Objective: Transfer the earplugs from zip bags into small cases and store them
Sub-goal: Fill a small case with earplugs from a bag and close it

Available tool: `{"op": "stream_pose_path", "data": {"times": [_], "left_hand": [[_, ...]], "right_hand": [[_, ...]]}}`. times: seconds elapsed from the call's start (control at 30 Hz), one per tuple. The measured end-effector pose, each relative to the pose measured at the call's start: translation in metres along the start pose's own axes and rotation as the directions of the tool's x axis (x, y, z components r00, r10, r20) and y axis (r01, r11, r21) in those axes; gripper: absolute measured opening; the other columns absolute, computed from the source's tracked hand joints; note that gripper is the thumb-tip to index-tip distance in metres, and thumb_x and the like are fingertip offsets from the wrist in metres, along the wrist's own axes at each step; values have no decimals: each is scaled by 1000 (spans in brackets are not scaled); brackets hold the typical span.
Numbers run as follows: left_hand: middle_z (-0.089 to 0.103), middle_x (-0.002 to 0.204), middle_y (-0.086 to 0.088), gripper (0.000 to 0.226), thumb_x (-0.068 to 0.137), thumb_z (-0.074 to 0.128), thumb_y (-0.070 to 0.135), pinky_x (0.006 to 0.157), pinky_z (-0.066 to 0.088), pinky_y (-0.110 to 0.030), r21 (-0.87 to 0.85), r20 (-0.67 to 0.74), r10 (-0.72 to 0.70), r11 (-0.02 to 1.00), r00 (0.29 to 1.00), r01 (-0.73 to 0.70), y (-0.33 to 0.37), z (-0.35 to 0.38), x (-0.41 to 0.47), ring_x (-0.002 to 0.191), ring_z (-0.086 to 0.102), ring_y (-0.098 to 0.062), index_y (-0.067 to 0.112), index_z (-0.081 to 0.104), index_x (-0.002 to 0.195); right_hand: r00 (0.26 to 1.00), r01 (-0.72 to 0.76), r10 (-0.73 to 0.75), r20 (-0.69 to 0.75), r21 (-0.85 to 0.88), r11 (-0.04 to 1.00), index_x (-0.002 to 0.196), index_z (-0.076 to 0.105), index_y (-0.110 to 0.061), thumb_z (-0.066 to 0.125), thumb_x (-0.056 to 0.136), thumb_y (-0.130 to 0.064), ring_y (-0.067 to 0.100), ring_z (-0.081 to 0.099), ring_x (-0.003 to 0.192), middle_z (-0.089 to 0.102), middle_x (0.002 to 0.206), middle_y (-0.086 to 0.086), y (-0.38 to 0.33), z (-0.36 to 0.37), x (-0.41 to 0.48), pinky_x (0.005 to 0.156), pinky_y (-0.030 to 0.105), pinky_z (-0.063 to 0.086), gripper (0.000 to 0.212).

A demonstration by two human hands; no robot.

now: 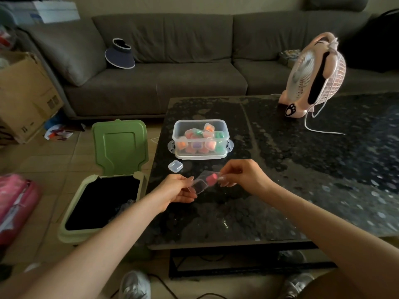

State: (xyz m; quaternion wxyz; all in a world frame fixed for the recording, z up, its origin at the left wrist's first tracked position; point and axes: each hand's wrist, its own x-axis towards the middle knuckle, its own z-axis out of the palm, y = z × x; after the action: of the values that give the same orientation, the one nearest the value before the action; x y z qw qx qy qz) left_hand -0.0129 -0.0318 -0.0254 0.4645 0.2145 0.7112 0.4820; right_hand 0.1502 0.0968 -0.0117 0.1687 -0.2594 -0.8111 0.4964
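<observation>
Dim indoor light, soft focus, wide-angle bending at edges, glossy table (280,190) glare

Sofa (164,83): grey-brown, L-shaped, behind the table along the far wall.
Visor (120,54): dark blue with pale trim, lying on the sofa seat against the backrest.
Patterned box (289,56): on the sofa seat, behind the fan.
Table (323,180): low, with a dark, mottled, glossy top.
Fan (313,76): pale pink, standing at the far side of the table, black paw print on its base.
Cord (319,129): white, trailing from the fan across the tabletop.
Bin (67,234): pale green, on the floor just beside the table's left edge, dark inside.
Bin lid (119,145): raised upright.
Cardboard box (23,93): on the floor by the sofa's left end.
Pink bag (15,201): at the left edge.
Shoe (135,285): pale grey, at the bottom edge.
Floor (43,165): beige tiles.
</observation>
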Motion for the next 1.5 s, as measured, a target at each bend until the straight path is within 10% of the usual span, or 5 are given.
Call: {"op": "stream_pose_path", "data": {"times": [0.67, 1.2, 1.37, 1.5], "left_hand": [[64, 73, -12, 19, 95, 54, 20, 46, 50, -23, 85, -114, -48, 995, 992, 58, 3, 7, 5, 54, 64, -15, 2, 56, 89], [61, 70, -6, 10, 92, 57, 17, 53, 55, -24, -349, 71, -43, 935, 997, 65, 9, 8, 9, 62, 63, -15, 7, 59, 92], [56, 64, -3, 13, 90, 60, 20, 46, 48, -22, -137, 43, -75, 987, 996, 80, 6, 3, 14, 54, 55, -12, 9, 58, 85], [67, 80, -7, 13, 88, 64, 24, 70, 51, -30, -88, 75, -40, 995, 996, 47, 9, -2, 13, 74, 63, -18, 11, 64, 87]], "right_hand": [[983, 111, -99, -152, 72, 991, 75, 69, -10, 73, 79, -8, 10, 64, 58, 68, 68, 2, -15, 4, 6, 56, 18, 52, 7], [976, 132, -80, -201, 262, 956, 96, 67, -5, 55, 95, -21, 23, 65, 64, 73, 85, 5, -30, 5, 8, 57, 31, 54, 20], [963, -64, 50, -266, -44, 997, 99, 65, -15, 57, 93, -14, 6, 60, 59, 68, 94, 4, -15, 10, 26, 49, 15, 47, 11], [992, -123, 117, -40, -409, 904, 102, 68, -17, 71, 81, -14, 14, 63, 86, 67, 102, 3, -7, 22, 34, 77, 27, 54, 21]]}}
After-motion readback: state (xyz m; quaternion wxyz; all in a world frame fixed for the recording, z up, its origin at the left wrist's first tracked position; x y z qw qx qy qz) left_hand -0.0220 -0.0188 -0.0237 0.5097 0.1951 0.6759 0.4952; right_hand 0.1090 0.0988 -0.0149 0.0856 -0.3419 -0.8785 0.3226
